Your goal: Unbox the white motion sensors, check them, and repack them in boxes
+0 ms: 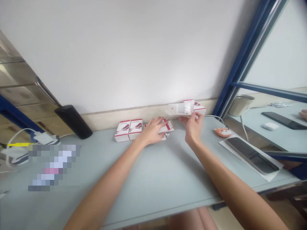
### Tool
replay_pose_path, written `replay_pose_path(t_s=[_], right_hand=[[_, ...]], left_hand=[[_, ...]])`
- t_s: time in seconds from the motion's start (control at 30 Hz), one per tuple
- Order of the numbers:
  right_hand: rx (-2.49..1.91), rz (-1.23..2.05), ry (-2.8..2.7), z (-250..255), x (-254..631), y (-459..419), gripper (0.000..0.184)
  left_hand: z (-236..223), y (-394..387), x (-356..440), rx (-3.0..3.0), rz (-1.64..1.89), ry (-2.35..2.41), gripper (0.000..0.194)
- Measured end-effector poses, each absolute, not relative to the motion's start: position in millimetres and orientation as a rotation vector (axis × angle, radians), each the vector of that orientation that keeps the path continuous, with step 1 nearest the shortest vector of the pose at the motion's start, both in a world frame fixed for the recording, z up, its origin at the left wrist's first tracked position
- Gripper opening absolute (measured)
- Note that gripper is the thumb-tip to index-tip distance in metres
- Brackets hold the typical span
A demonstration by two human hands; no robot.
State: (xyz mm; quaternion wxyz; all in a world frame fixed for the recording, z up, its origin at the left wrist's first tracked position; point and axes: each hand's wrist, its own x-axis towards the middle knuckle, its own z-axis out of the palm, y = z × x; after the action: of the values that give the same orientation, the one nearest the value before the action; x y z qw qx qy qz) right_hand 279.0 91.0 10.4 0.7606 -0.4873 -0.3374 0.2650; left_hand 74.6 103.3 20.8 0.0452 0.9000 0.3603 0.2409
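Observation:
In the head view my right hand [194, 126] pinches a clear plastic packet [179, 109] by its right end and holds it up near the wall. Something pale shows inside the packet, too blurred to name. My left hand [154, 130] rests, fingers stretched out, over a red and white box [168, 126] at the back of the desk, covering part of it. Beside that hand lies a small white item [167, 134]. Two similar boxes [129, 130] stand side by side to the left, and another box [200, 107] sits behind the packet.
A black cylinder [74, 122] leans at the back left, near white chargers and cables [45, 138]. To the right lie an orange animal-faced item [222, 131] and a phone [253, 154] on white paper. A blue-framed mirror [268, 88] bounds the desk [148, 188].

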Motion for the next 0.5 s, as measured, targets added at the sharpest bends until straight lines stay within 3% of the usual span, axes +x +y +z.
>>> replay_pose_path(t_s=[0.2,0.37,0.5], right_hand=[[-1.081,0.702,-0.765,12.1,271.1,86.8,0.023],[-1.006,0.926,-1.058,24.3,253.7,65.3,0.023],[-1.052,0.788,-1.553,39.3,249.5,43.9,0.024]], left_hand=[[27.0,81.6,59.6,1.765,1.257,1.047,0.031],[18.0,42.0,54.6,1.346,1.208,0.959,0.043],[10.8,17.2,57.2,0.62,1.137,0.725,0.031]])
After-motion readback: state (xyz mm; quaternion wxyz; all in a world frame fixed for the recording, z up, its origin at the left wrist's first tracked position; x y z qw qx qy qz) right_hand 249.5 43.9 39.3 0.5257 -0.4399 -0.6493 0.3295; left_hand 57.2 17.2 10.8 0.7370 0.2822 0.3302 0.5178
